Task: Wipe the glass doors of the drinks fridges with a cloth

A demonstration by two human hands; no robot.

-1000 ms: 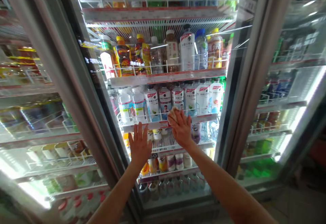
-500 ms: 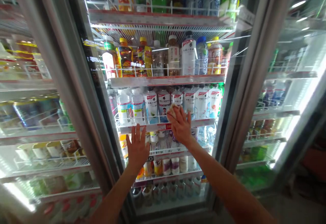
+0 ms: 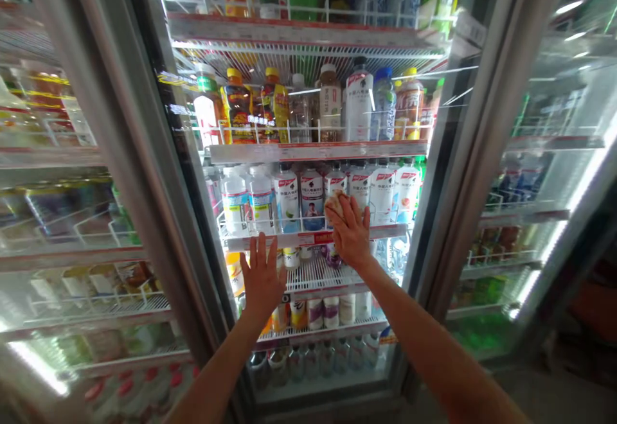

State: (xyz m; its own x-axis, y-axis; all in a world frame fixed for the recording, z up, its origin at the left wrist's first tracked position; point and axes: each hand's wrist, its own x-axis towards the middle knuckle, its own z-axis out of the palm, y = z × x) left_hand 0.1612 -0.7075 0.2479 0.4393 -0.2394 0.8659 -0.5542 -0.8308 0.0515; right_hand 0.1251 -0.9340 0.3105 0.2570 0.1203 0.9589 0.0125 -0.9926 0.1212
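I face the glass door [image 3: 434, 173] of a drinks fridge. My left hand [image 3: 261, 276] lies flat on the glass with fingers stretched upward, level with the shelf of small bottles. My right hand [image 3: 351, 226] presses a crumpled pale cloth [image 3: 334, 203] against the glass a little higher, in front of a row of white-labelled bottles [image 3: 313, 196]. The cloth shows only above my fingers.
Behind the glass are several wire shelves with juice and tea bottles [image 3: 270, 103] above and small bottles [image 3: 318, 311] below. A grey door frame [image 3: 125, 154] runs down the left, another [image 3: 482, 154] on the right, with neighbouring fridge doors on both sides.
My right hand with the cloth has slid a little to the right and up across the glass. My left hand has stayed flat at about the same spot.
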